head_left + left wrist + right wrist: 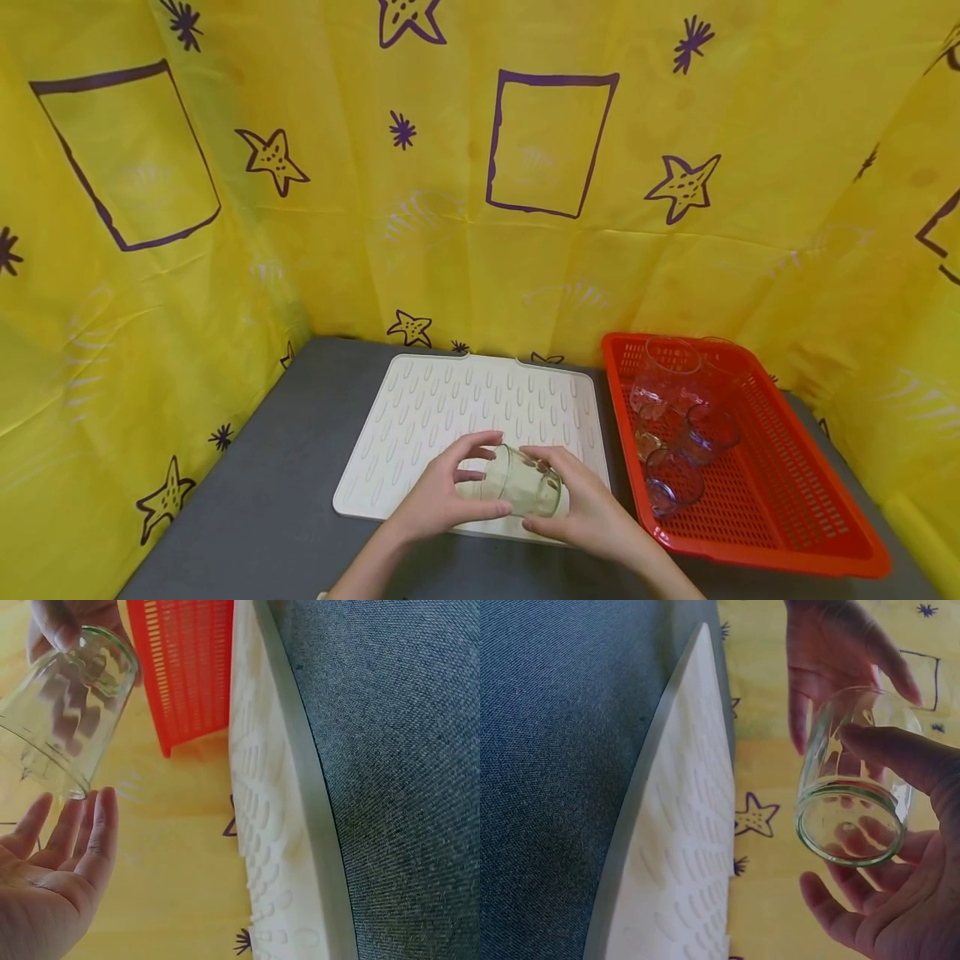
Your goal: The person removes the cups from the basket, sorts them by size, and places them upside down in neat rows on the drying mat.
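My glass: It's clear and a bit green [528, 483]. It's tipped on its side in the air, over the near part of the white mat [480, 400].
My right hand: This hand [592, 508] has its thumb and fingers bent round one end, holding on.
My left hand: This hand [442, 496] is spread and loose by the other end. I can't tell if its fingertips touch.
Red basket: The basket [795, 467] is right of the mat, with more clear glasses [675, 477] in it.
How far: I think I'm partway. One glass is up, not set down. The basket ones have no hand on them; I can't tell which are done.
Words: I can't read any letters or brand names. The yellow cloth [337, 225] has drawn stars and boxes.
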Motion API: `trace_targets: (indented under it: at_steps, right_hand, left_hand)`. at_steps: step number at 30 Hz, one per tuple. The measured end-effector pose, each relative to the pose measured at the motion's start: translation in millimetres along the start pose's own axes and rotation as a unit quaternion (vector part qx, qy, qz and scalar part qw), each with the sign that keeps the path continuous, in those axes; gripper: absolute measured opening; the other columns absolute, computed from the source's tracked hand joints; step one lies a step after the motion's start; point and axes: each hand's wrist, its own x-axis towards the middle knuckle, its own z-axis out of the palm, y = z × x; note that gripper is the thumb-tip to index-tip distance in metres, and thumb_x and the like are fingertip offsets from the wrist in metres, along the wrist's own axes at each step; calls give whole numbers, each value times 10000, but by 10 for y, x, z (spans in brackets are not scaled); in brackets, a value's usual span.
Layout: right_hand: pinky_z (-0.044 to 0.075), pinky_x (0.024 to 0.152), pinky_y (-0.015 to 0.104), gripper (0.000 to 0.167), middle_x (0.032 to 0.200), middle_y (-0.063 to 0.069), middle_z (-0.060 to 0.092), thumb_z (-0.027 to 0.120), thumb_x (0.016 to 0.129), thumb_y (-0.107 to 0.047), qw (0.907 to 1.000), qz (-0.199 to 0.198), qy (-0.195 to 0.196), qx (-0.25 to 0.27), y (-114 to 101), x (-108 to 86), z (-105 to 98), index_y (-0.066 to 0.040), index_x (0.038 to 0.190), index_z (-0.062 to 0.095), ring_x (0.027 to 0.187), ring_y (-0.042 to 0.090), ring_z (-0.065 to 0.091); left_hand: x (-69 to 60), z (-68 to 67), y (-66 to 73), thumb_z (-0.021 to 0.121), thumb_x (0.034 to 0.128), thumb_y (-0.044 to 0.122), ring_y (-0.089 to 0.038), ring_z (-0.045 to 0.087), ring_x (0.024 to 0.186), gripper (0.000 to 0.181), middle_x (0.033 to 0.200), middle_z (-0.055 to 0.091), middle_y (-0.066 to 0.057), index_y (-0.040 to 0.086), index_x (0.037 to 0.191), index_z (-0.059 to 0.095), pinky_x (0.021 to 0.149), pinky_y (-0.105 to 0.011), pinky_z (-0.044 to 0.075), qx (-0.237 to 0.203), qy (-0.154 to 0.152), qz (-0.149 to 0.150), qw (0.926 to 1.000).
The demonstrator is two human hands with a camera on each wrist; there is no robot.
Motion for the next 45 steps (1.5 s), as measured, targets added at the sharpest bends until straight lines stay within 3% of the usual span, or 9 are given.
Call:
trace_targets:
  at_steps: [6,12,15,20,24,29,38,42,45]
  right_hand:
    - [501,866,335,740,1216,-78,577,875,719,-205,9996,111,-96,230,4,-11,-4,-168,1362,510,1038,125,556]
    - [492,924,442,745,1302,-22,552,856,752,-228,9905,628,-175,1213,31,-7,9,-239,1392,475,1151,190,527]
    - [472,965,440,739,1366,38,507,833,775,-163,9759,822,-172,2016,31,7,30,-226,1407,455,1212,251,486]
    - [471,968,332,721,1428,160,417,775,817,-59,9397,1004,-107,3268,11,49,75,-120,1434,408,1276,367,430]
    - [477,957,323,691,1451,216,387,730,847,-26,9166,1134,-25,3834,10,69,107,-40,1441,377,1299,383,417]
    - [482,953,319,660,1433,244,394,702,860,2,9004,1158,51,4193,28,74,153,46,1424,362,1255,277,476]
    - [497,926,307,597,1378,204,460,728,846,-28,9043,1441,256,4010,52,165,248,-6,1378,460,1207,276,501]
    - [490,934,307,586,1349,160,493,762,820,-51,9061,1663,409,3869,48,295,276,-55,1351,514,1208,298,492]
    - [492,919,316,573,1313,124,528,780,803,-60,9094,1808,557,3704,60,420,302,-87,1326,548,1196,290,502]
  left_hand:
    - [-7,8,-2,838,776,227,-212,535,1167,645,1315,557,26,215,1346,537,932,-341,497,-70,-7,-98,9999]
    - [-7,10,-70,795,805,106,-248,528,1183,645,1310,546,-94,56,1373,493,931,-340,501,-885,55,3,9961]
    - [-9,6,-89,763,822,72,-255,522,1187,639,1322,530,-165,-8,1379,460,932,-343,500,-1323,123,70,9911]
    - [-27,-12,-89,738,832,66,-258,509,1185,620,1342,506,-210,-34,1375,456,939,-343,487,-1670,406,67,9851]
    - [-44,-30,-73,724,839,73,-282,486,1201,603,1360,491,-214,-23,1373,461,945,-338,475,-1792,594,-62,9820]
    - [-61,-54,-68,715,842,76,-287,474,1215,622,1371,490,-196,-47,1385,436,950,-336,470,-1855,676,-155,9802]
    - [-111,-185,-154,659,898,86,-334,444,1271,566,1418,456,-194,1,1408,430,953,-304,468,-1524,686,-307,9855]
    - [-150,-401,-255,628,942,123,-358,466,1273,488,1394,498,-166,24,1392,468,967,-302,446,-758,1315,-548,9869]
    - [-180,-627,-359,648,946,207,-334,489,1262,485,1375,525,-156,39,1377,499,1006,-391,429,-29,1980,-911,9760]
